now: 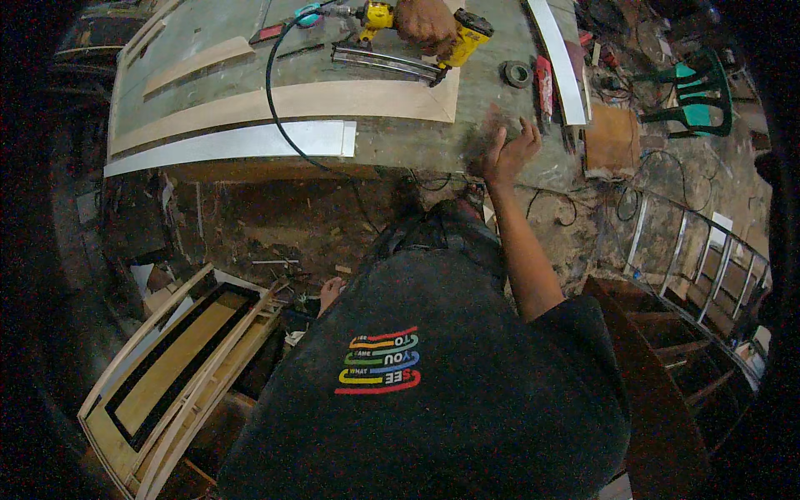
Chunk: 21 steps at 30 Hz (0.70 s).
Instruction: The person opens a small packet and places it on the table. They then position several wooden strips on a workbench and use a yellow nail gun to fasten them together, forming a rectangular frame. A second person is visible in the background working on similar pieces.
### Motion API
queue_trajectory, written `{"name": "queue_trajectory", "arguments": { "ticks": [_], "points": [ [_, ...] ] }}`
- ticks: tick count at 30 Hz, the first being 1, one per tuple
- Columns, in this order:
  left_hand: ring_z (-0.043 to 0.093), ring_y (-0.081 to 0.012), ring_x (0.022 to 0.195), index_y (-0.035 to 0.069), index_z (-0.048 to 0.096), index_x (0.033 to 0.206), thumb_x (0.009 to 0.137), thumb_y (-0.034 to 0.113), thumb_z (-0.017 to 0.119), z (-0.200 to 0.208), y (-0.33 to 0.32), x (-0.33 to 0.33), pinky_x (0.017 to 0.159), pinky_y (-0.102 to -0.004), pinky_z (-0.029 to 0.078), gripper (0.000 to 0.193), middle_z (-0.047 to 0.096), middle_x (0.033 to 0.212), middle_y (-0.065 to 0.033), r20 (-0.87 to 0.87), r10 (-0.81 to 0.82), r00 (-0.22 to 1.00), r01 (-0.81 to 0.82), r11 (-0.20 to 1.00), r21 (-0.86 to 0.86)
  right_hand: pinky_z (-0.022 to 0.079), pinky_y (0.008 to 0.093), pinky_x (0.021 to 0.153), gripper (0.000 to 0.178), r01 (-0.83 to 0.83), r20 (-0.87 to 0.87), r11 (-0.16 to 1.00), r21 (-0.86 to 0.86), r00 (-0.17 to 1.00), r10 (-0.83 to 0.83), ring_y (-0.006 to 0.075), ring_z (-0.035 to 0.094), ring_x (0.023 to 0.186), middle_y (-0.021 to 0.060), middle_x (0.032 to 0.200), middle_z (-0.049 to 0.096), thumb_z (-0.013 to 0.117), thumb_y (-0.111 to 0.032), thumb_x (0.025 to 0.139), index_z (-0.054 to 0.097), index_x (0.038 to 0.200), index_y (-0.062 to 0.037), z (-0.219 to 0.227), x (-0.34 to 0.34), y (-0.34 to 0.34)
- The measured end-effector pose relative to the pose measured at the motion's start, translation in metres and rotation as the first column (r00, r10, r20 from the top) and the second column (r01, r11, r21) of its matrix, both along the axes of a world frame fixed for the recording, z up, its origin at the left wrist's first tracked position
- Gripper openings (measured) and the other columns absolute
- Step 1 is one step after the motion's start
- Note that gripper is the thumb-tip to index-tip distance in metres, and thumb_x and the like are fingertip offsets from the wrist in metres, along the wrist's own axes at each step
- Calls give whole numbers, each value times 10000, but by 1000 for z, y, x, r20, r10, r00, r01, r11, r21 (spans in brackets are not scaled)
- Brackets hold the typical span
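Observation:
My right hand point(510, 154) is raised over the near right part of the table point(400, 150), fingers apart and nothing in it. Only a small part of my left hand point(332, 292) shows beside my dark shirt, low on the left; its grip is hidden. Across the table, another person's hand point(427, 29) grips a yellow and black nail gun point(467, 40), its long magazine lying over the light wooden strips point(367, 102) that meet at a mitred corner. A dark hose point(270, 79) runs from the tool over the table's near edge.
A tape roll point(517, 75), a red tool point(544, 87) and a long white strip point(557, 54) lie right of the frame corner. Another white strip point(242, 143) lies along the near edge. A wooden panel frame point(179, 358), a green chair point(696, 100) and a metal ladder point(700, 267) stand around.

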<state>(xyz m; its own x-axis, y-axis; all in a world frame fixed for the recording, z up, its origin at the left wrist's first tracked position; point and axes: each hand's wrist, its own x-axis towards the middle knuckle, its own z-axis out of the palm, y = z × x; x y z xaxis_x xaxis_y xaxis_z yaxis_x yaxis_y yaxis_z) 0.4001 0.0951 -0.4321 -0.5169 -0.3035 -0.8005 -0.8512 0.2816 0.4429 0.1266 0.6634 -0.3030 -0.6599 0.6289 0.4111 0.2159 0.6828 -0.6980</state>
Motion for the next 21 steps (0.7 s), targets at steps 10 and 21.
{"name": "queue_trajectory", "arguments": {
  "ticks": [10, 21],
  "points": [
    [646, -144, 889, 16, 667, 1282, 1007, 380, 688, -19, 3, 4, 784, -330, 516, 456, 734, 1058, -67, -4, -30, 1000, 30, 991, 127, 306, 535, 1134, 512, -5, -37, 1000, -13, 999, 4, 436, 377, 1336, 275, 1393, 419, 548, -332, 1033, 455, 1378, 35, -2, -4, 0],
    [602, -103, 748, 8, 640, 1315, 1005, 393, 690, -28, 12, -1, 655, -308, 486, 496, 732, 1035, -55, -29, -52, 998, 55, 992, 116, 308, 537, 1119, 512, -28, 9, 1000, -14, 1000, 28, 432, 378, 1322, 289, 1370, 432, 538, -332, 1037, 446, 1370, 46, -3, -7, 2]
  ]
}}
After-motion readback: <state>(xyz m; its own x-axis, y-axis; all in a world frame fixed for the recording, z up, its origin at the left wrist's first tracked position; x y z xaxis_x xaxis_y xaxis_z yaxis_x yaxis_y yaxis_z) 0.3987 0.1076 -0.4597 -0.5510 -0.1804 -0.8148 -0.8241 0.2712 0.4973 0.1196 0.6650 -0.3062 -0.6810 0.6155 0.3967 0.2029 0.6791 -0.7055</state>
